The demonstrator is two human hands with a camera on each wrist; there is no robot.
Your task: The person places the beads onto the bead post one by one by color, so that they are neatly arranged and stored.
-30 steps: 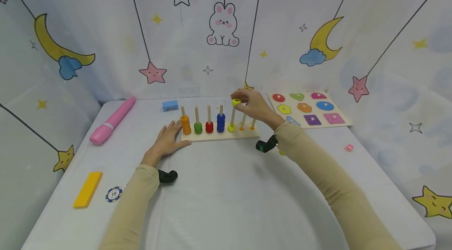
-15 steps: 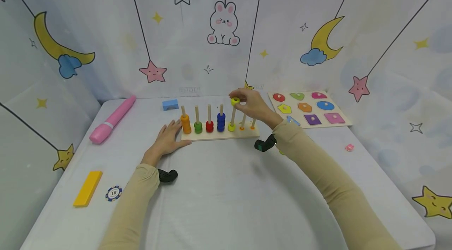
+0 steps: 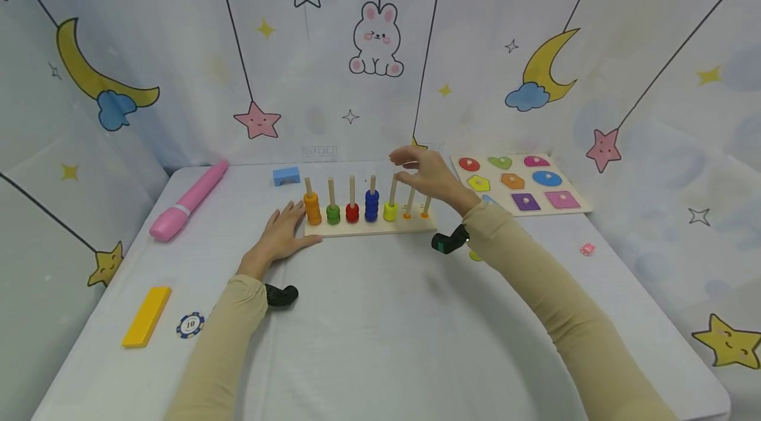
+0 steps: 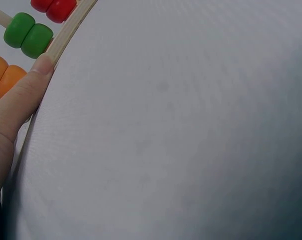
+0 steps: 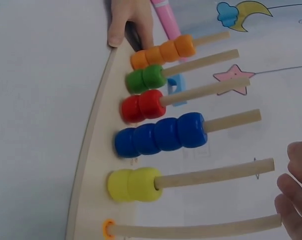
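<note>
A wooden bead-counting board (image 3: 368,229) with upright pegs stands toward the back of the table. Its pegs carry orange beads (image 3: 312,209), green beads (image 5: 146,78), red beads (image 5: 143,106), blue beads (image 5: 160,135) and two yellow beads (image 5: 135,184). Two thin pegs at the right end bear no beads. My left hand (image 3: 281,239) rests at the board's left end, fingers spread, with the thumb (image 4: 41,65) on its front edge. Just above the top of the yellow beads' peg is my right hand (image 3: 429,173), fingers parted and holding nothing.
A shape puzzle board (image 3: 517,184) lies behind my right hand. On the left are a pink stick (image 3: 190,201), a blue block (image 3: 287,176), a yellow block (image 3: 147,316) and a poker chip (image 3: 190,325). A small pink piece (image 3: 587,249) sits at right. Partly under my right sleeve is a yellow-green piece (image 3: 475,256).
The yellow bead that my right hand pinched at the peg's top has been let go and now sits on the lower yellow bead. My right fingers have parted. The left hand stays put.
</note>
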